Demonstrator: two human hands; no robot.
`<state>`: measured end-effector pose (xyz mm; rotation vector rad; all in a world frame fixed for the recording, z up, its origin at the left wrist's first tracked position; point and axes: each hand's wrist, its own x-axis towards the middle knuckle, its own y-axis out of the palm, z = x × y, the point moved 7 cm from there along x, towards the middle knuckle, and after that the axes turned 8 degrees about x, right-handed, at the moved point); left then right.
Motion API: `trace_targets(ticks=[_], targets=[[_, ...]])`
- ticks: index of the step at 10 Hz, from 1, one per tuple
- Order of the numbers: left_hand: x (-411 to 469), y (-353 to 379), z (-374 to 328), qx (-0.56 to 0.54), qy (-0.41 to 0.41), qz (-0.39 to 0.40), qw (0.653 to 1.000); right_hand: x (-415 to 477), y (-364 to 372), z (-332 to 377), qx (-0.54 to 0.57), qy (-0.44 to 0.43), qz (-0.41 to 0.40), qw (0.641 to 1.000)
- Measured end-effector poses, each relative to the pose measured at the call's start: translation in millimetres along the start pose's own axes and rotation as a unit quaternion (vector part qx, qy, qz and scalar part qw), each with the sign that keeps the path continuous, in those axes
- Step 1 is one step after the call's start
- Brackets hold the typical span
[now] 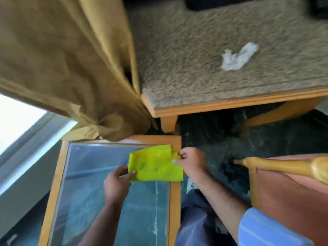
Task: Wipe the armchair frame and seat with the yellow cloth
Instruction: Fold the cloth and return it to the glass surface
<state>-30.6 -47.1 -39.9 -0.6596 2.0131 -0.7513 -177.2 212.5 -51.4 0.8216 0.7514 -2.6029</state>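
A folded yellow cloth (154, 164) is held between both hands above a glass-topped table. My left hand (117, 183) pinches its lower left corner. My right hand (191, 161) grips its bunched upper right corner. The armchair has a speckled beige seat (204, 50) with a light wooden frame (230, 105) along its front edge and a leg below, at the upper right. The cloth is apart from the armchair.
A crumpled white tissue (238, 56) lies on the seat. A tan curtain (62, 59) hangs at the left beside a bright window (16, 119). The glass table has a wooden rim (174, 201). A second chair with a golden arm (292, 167) stands at the right. The floor is dark.
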Motion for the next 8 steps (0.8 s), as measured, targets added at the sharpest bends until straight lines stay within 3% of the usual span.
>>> trace_targets(ticks=[1,3,4,5,6,7,8], targets=[[22.9,9.2,15.3,0.145,0.018,-0.028,0.989,15.5,42.9,-18.0,-0.08,0.013,0.019,0.997],[55.0,23.7,8.5,0.234,0.039,-0.06,0.97,38.1,71.6,-22.5,-0.189,-0.04,-0.009,0.981],[61.3,40.8,2.0,0.332,0.066,-0.018,0.941,44.9,74.2,-27.3,-0.233,-0.024,-0.005,0.972],[66.4,50.5,-6.0,0.415,0.087,-0.015,0.906,45.5,63.7,-15.4,-0.348,-0.061,-0.066,0.933],[57.0,50.8,-9.5,0.462,0.117,-0.032,0.879,31.4,70.1,2.4,-0.428,-0.184,-0.061,0.882],[22.7,49.8,-26.6,0.423,0.214,-0.053,0.879,-0.6,84.7,26.7,-0.457,-0.33,0.032,0.825],[-3.0,38.1,-39.0,0.365,0.258,-0.092,0.89,-19.9,84.3,41.4,-0.442,-0.341,0.029,0.829]])
